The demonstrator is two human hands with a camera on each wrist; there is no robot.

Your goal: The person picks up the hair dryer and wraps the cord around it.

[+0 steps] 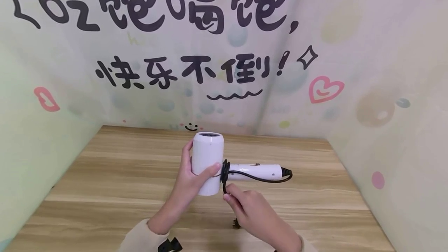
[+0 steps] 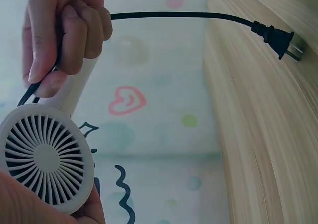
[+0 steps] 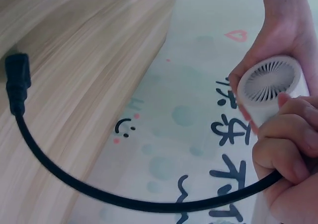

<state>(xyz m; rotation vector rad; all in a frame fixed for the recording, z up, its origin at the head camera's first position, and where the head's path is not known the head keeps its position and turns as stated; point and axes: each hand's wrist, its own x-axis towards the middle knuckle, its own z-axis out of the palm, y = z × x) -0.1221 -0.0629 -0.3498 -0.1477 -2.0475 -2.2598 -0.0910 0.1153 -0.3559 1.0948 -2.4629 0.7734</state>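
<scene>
Head view has the hair dryer (image 1: 208, 156) lower middle of the frame; left hand (image 1: 189, 178) curled round its body, right hand (image 1: 253, 209) pinching the cord (image 1: 225, 172) below the handle (image 1: 257, 170); I'd go for snug turns side by side, no hard yanking.
</scene>
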